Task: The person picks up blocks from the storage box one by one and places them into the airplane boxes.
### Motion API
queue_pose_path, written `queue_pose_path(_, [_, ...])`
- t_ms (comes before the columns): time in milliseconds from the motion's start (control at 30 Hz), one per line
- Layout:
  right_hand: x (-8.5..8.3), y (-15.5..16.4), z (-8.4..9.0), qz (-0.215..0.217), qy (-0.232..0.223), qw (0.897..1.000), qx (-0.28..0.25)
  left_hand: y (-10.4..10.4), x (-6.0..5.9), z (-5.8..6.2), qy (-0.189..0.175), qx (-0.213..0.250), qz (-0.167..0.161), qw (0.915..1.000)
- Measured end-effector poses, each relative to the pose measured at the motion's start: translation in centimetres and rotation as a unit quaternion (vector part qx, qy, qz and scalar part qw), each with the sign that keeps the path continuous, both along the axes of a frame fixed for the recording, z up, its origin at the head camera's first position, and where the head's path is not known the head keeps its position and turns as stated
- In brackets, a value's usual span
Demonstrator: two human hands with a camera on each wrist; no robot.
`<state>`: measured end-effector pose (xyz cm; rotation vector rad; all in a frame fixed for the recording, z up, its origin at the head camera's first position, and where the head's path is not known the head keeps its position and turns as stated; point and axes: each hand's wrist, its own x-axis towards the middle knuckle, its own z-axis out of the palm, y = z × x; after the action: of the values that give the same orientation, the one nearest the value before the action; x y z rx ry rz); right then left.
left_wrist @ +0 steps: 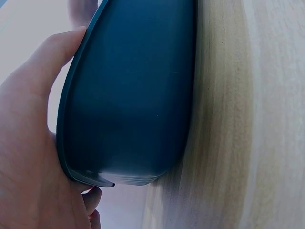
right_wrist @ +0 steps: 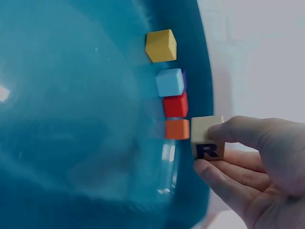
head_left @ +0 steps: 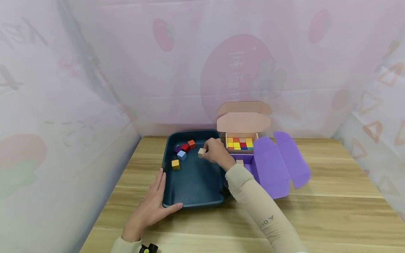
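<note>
Over the dark teal tray (head_left: 196, 189), my right hand (head_left: 217, 151) pinches a plain wooden cube (head_left: 201, 153) between thumb and fingers. In the right wrist view that wooden cube (right_wrist: 207, 138) shows a dark letter R on one face. My left hand (head_left: 150, 207) rests with straight, spread fingers against the tray's near left corner; the left wrist view shows its thumb along the rim (left_wrist: 71, 81). Inside the tray lie a yellow cube (head_left: 175, 164), a light blue cube (head_left: 181, 155), a red cube (head_left: 185, 148), an orange cube (head_left: 191, 144) and a partly hidden purple cube (head_left: 177, 150).
Right of the tray stands an open purple box (head_left: 272, 165) with a wooden cube (head_left: 239, 162) inside, partly covered by my right arm. Behind it, an open tan cardboard box (head_left: 243, 123) holds rows of coloured cubes (head_left: 239, 143). A printed cloth (head_left: 177, 88) hangs behind the wooden table (head_left: 332, 196).
</note>
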<state>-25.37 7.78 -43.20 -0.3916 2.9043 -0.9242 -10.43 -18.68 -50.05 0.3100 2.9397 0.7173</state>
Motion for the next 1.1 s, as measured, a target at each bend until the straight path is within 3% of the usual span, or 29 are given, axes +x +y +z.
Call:
queue_pose_path(467, [3.7,6.2,3.5,0.024,-0.021,0.999,-0.011,0.0,-0.1,-0.1,0.007,0.000,-0.003,1.0000])
queue_pose_path(700, [4.6,9.9,3.2,0.022,-0.009,1.000,-0.001,0.0,-0.3,0.0,0.008,0.007,-0.003,0.9999])
queue_pose_path(1100, [5.8,13.1,2.1,-0.006,-0.069,0.997,0.026,-0.4,-0.4,0.0,0.007,0.009,-0.002,0.9999])
